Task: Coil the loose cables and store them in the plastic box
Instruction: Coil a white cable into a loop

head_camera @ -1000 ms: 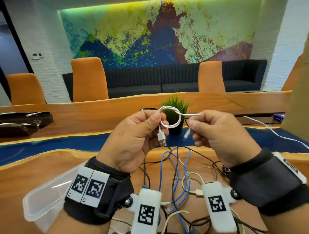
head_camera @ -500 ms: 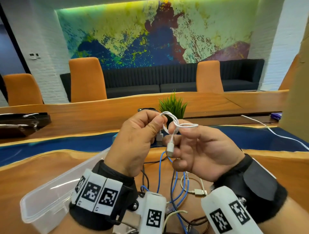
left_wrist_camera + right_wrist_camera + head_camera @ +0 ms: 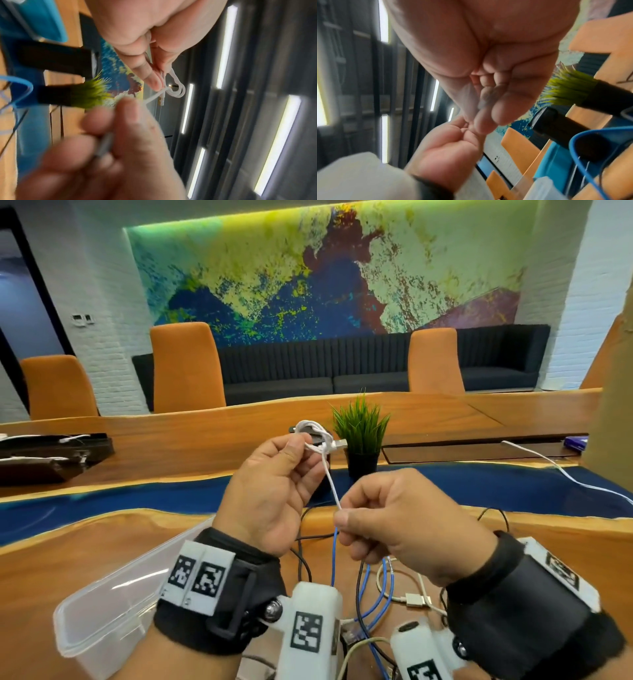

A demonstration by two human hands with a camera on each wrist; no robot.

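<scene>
White cable (image 3: 329,474): smooth plastic sheath, faint sheen, metal plug tip. Plastic box (image 3: 102,607): clear, glossy. Desk (image 3: 68,546): polished wood, glossy blue inlay. Wrist straps (image 3: 513,604): matt black cloth. Chairs (image 3: 185,364): matt orange upholstery.

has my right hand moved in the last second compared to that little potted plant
Yes. In the head view the right hand has dropped down and toward you, now below the potted plant, pulling the white cable taut from the left hand.

wooden table (image 3: 85,546) | plastic box (image 3: 102,611) | loose cables (image 3: 373,594) | potted plant (image 3: 361,436)
</scene>
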